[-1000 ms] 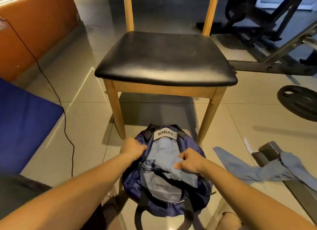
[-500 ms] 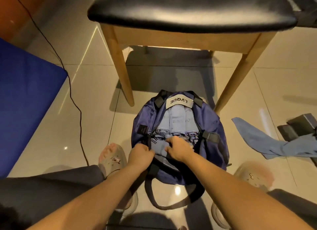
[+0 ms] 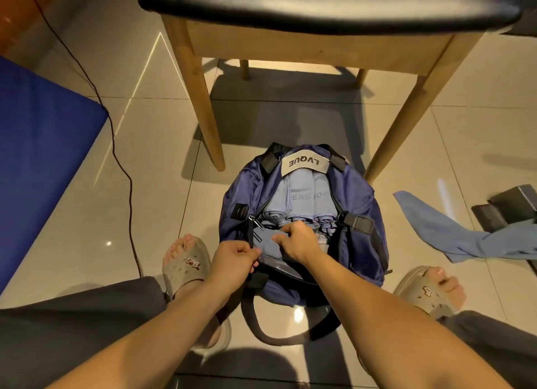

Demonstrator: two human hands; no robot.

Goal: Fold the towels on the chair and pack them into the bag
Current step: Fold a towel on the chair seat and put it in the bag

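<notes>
A navy bag with a grey label stands open on the floor in front of the wooden chair, whose black seat is bare. Several rolled light-blue towels lie side by side inside the bag. My left hand pinches the near-left edge of the bag's opening by the black strap. My right hand presses down on the grey-blue cloth at the near end of the towels, fingers curled on it. Another blue towel lies unfolded on the floor to the right.
My feet in tan slippers flank the bag. A blue mat lies at the left with a black cable running beside it. Dark metal gym gear sits at the right edge.
The view has tipped down and closer to the bag. My right hand pushed the towel down into the bag; both hands moved to the bag's near edge.
</notes>
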